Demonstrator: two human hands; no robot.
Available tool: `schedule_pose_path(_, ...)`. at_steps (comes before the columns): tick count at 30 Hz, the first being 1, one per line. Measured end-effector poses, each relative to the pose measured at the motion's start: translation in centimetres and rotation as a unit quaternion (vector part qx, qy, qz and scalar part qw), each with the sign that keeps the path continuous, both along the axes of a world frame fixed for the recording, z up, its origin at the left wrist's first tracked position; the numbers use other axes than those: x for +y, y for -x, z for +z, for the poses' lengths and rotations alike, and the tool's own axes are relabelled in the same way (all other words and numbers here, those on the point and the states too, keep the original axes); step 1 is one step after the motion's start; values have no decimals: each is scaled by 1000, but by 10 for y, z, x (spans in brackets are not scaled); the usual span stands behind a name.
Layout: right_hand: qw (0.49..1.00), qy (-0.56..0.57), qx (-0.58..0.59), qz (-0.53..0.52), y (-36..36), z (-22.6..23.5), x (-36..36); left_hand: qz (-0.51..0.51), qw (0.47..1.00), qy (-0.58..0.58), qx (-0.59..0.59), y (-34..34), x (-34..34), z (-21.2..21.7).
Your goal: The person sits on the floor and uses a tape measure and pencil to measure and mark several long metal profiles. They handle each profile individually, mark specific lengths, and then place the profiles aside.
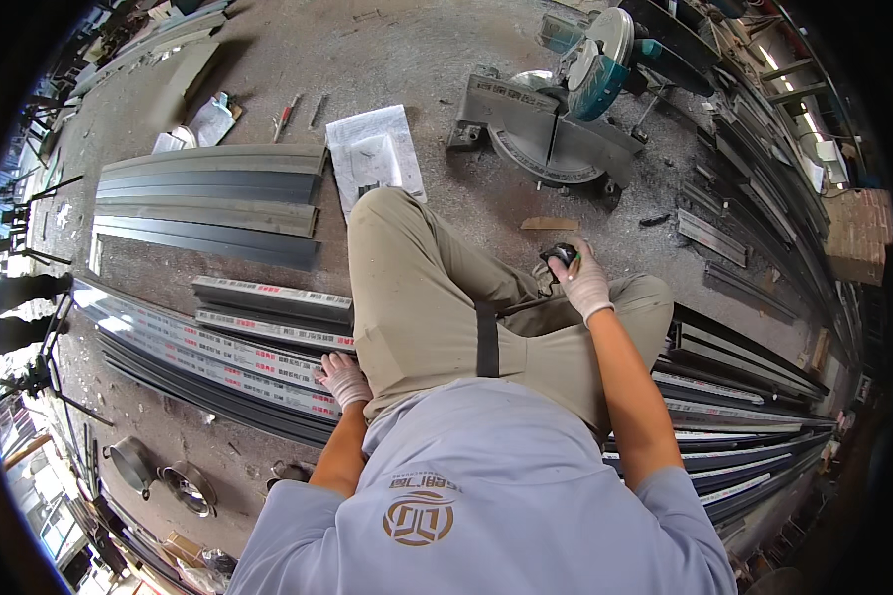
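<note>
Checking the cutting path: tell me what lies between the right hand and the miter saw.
Head view: between right hand and miter saw, only a small cardboard scrap on concrete floor.

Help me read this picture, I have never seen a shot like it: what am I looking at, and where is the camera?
The camera sits on a person's head and looks down, so you see their own body from above; the wide lens bends straight edges. The person sits on a stack of long metal strips on a workshop floor. Both hands wear pale gloves. The left hand rests on the strips. The right hand holds a small dark object, too small to identify, near the knee. Ahead stand a round-blade saw, a sheet of paper and more dark metal strips.
</note>
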State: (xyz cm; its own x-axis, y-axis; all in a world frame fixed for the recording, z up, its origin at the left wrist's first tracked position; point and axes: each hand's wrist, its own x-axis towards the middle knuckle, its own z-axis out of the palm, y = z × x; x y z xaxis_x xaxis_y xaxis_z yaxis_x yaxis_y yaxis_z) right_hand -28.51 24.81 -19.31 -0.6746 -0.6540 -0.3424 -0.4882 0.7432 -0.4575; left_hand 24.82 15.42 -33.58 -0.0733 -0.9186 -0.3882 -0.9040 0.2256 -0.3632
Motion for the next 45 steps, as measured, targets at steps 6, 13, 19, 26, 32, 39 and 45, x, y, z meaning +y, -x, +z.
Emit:
schedule_pose_path(6, 984, 109, -138, -40, 12, -146, 17, -67, 990, -24, 119, 20, -32, 86)
schedule_pose_path(13, 992, -125, -14, 33, 29, -110, -36, -35, 990, -35, 135, 5, 4, 142)
schedule_pose_path(19, 994, -101, -50, 6, 60, -210, -28, -97, 987, -35, 126, 14, -21, 185)
schedule_pose_path(26, 999, -17, 0, -42, 46, -138, -54, -93, 984, 1, 153, 35, -41, 225)
schedule_pose_path(32, 990, 66, -101, -70, 20, -54, -84, -92, 974, 16, 208, 50, -68, 279)
schedule_pose_path(39, 968, 174, -172, -57, 35, -67, -89, -150, 965, 33, 211, 139, -107, 349)
schedule_pose_path(45, 941, 264, -210, 20, 40, -101, -80, -204, 946, 50, 248, 218, -125, 343)
